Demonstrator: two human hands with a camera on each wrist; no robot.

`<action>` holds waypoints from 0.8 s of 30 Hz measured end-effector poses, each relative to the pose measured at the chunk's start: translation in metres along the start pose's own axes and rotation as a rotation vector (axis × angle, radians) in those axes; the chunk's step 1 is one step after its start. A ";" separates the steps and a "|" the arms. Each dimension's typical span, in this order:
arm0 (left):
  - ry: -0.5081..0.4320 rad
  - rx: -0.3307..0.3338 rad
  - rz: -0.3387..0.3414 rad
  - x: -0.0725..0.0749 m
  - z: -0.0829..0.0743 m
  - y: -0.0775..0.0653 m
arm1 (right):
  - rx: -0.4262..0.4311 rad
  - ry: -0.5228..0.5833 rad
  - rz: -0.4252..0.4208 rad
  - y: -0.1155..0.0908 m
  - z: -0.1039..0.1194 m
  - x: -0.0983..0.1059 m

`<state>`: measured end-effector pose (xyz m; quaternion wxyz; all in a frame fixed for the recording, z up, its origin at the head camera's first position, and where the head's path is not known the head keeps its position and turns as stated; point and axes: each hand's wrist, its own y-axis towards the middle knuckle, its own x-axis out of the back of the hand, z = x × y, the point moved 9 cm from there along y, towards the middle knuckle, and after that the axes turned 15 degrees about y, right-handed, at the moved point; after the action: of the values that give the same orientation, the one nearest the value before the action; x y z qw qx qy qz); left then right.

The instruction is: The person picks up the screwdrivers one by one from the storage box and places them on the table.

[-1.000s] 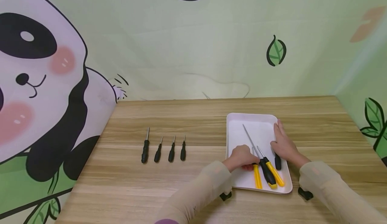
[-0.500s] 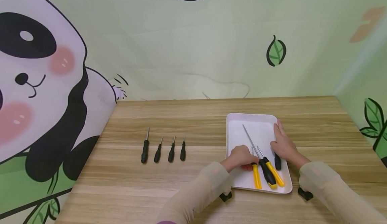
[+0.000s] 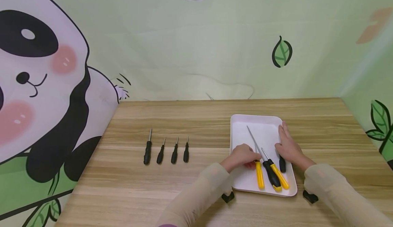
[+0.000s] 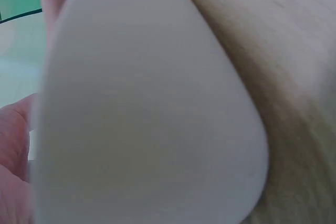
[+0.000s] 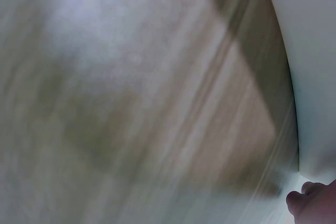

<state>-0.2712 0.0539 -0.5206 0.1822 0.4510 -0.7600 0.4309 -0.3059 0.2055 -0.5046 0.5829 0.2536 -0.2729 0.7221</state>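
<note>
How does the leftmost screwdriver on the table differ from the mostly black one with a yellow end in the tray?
The table screwdriver has an all-black handle, while the tray screwdriver has a yellow end on its handle. The table screwdriver has a short shaft, the tray screwdriver a long one. The table screwdriver points almost straight ahead; the tray screwdriver slants leftward toward its tip. Both have grey shafts, with tips facing forward.

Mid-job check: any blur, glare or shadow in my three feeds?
Head: evenly lit, with the row of black screwdrivers and white tray readable, a pale streak on the printed backdrop at right. Left wrist: the tray looms large and soft, wooden tabletop blurred beside it. Right wrist: tabletop blurred, washed pale toward upper left, darker shadow along the tray.
</note>
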 end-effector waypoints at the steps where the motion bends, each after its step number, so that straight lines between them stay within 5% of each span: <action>1: -0.009 -0.002 0.004 0.001 0.000 0.000 | 0.001 -0.001 0.000 0.000 0.000 0.000; 24: -0.225 -0.102 0.046 0.021 -0.009 0.000 | -0.012 -0.007 0.003 0.000 -0.002 0.000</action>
<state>-0.2830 0.0501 -0.5021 0.1089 0.4692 -0.8067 0.3424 -0.3061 0.2064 -0.5060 0.5822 0.2522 -0.2799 0.7205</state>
